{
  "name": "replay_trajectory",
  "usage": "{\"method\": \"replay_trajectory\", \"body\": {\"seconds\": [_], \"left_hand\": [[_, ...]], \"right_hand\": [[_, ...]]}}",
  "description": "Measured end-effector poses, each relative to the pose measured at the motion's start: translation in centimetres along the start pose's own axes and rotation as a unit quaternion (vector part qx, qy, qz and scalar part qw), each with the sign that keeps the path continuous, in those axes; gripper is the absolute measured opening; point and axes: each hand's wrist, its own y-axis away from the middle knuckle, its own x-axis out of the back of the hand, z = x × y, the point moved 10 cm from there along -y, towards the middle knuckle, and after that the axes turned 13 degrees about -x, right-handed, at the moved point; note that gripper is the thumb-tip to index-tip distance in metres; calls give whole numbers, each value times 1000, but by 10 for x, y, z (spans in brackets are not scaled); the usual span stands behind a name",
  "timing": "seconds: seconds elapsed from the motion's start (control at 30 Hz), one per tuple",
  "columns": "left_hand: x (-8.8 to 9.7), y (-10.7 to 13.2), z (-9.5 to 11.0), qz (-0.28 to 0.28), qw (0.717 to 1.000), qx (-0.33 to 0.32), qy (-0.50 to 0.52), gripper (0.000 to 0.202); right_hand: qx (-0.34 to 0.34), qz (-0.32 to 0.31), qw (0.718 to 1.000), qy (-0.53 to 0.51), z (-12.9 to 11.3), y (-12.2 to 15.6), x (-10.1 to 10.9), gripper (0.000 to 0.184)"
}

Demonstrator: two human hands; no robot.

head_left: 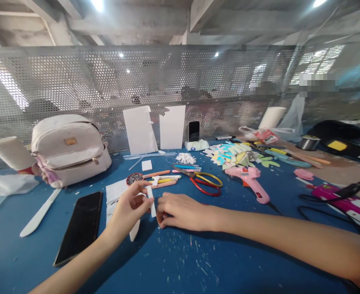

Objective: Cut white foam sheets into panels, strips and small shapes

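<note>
My left hand (pixel 127 206) pinches a narrow white strip (pixel 151 202) between thumb and fingers, holding it upright over the blue table. Just to its right, my right hand (pixel 176 210) is closed, with its fingers curled down close to the tabletop; whatever they may hold is hidden. A white pointed piece (pixel 135 230) lies below my left hand, partly covered by it. Behind that hand is a white sheet (pixel 112 198) with dark marks. Several pens (pixel 164 181) and scissors (pixel 202 181) with red and yellow handles lie beyond both hands.
A black phone (pixel 80 226) and a white plastic knife (pixel 41 212) lie left, before a pale backpack (pixel 69 149). At right are a pink glue gun (pixel 250 181), paper scraps (pixel 233 153) and a magenta power strip (pixel 342 202). A perforated metal screen (pixel 106 77) stands behind.
</note>
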Motion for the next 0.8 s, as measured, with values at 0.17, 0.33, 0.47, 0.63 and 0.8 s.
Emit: {"method": "replay_trajectory", "body": {"seconds": [0.17,0.33,0.47,0.63,0.8], "left_hand": [[1,-1,-3,-2,1000,-6,-3,38],[2,-2,-5,-4,1000,-11,0,38],[2,-2,-3,-2,1000,-11,0,37],[2,-1,-1,-1,1000,-8,-2,35],[2,-2,-1,5,1000,-10,-1,36]], "right_hand": [[2,-5,1000,8,-3,2,-3,6],[-4,11,1000,7,-8,0,-1,4],[-13,13,1000,-3,-6,-5,-1,6],[-9,-4,1000,-11,-2,-6,-1,4],[-8,-12,1000,11,-11,2,-7,6]]}}
